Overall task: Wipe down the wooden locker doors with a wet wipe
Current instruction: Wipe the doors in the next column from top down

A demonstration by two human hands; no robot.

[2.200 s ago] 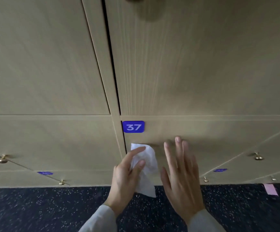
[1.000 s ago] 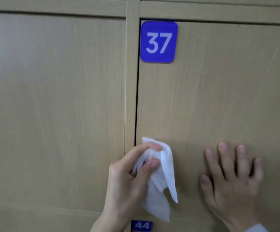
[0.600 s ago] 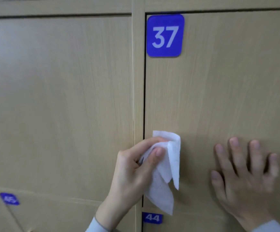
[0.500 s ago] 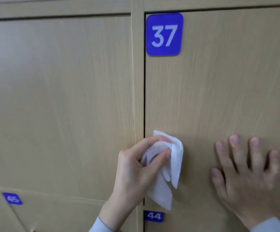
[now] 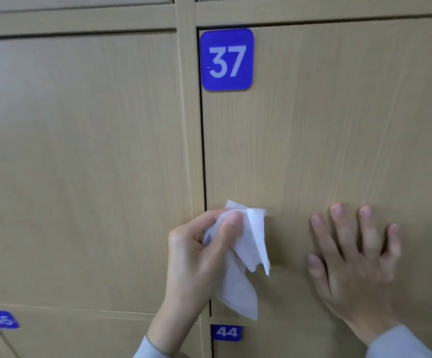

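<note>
The light wooden locker door [image 5: 333, 140] with a blue "37" plate [image 5: 226, 60] fills the right half of the view. My left hand [image 5: 197, 257] pinches a crumpled white wet wipe [image 5: 246, 254] between thumb and fingers, at the door's lower left corner by the dark gap. The wipe's loose end hangs down toward the bottom edge. My right hand [image 5: 351, 259] lies flat on the lower part of the same door, fingers spread and straight.
A neighbouring wooden door [image 5: 80, 164] lies to the left, past a vertical frame strip [image 5: 187, 125]. Below are doors with blue plates "44" [image 5: 226, 332] and "45" [image 5: 2, 319]. More doors run along the top edge.
The view has come much closer to door 37 and the floor has left it. My left hand with the wipe has risen slightly along the door's left edge. My right hand stays flat.
</note>
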